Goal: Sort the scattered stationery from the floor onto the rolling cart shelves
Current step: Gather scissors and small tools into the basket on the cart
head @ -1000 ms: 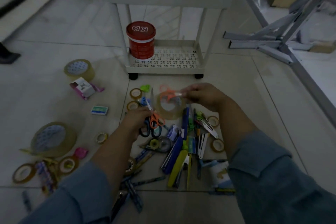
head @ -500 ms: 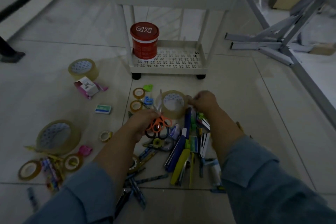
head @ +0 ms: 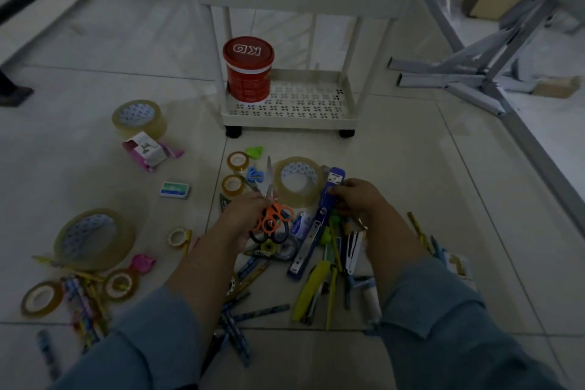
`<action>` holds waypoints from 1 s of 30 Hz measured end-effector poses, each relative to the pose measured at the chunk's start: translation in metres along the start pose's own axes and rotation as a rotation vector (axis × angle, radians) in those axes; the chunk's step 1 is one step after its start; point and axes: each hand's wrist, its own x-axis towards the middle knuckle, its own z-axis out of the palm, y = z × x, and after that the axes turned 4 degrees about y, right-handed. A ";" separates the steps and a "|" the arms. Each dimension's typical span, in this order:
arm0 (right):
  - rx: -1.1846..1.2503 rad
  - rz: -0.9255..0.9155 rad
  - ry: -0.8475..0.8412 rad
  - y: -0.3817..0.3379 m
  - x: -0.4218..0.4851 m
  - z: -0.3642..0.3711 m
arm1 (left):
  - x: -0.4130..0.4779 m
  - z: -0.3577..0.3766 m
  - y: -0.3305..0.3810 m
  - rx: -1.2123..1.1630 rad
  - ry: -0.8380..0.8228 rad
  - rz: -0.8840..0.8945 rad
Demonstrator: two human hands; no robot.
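The left hand (head: 245,215) curls around the orange handles of a bunch of scissors (head: 273,218), blades pointing away, and the right hand (head: 357,198) grips the far end of a blue stapler (head: 311,239) in the pile of stationery on the floor. A roll of clear tape (head: 299,182) lies between the hands. Just beyond stands the white cart (head: 285,119), a red tub (head: 248,70) on its bottom shelf.

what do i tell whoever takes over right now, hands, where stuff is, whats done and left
Left hand grips the orange scissors, blades pointing up.
Right hand grips the blue stapler, one end down in the pile.
Cart: the bottom shelf shows only a red tub, no sorted stationery in view.
Left: tape rolls, pens and the rest lie on the floor.
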 end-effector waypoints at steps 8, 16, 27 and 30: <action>0.072 -0.027 -0.116 0.005 -0.017 0.007 | -0.005 0.000 0.002 -0.032 0.013 0.011; 0.109 -0.205 -0.241 0.016 -0.046 0.054 | 0.001 -0.014 0.010 -0.159 0.176 0.086; -0.253 -0.410 0.421 0.021 -0.011 0.022 | 0.006 -0.028 0.007 -0.222 0.237 0.071; -0.587 -0.300 0.271 0.022 0.001 0.012 | 0.008 -0.024 0.004 -0.189 0.220 0.068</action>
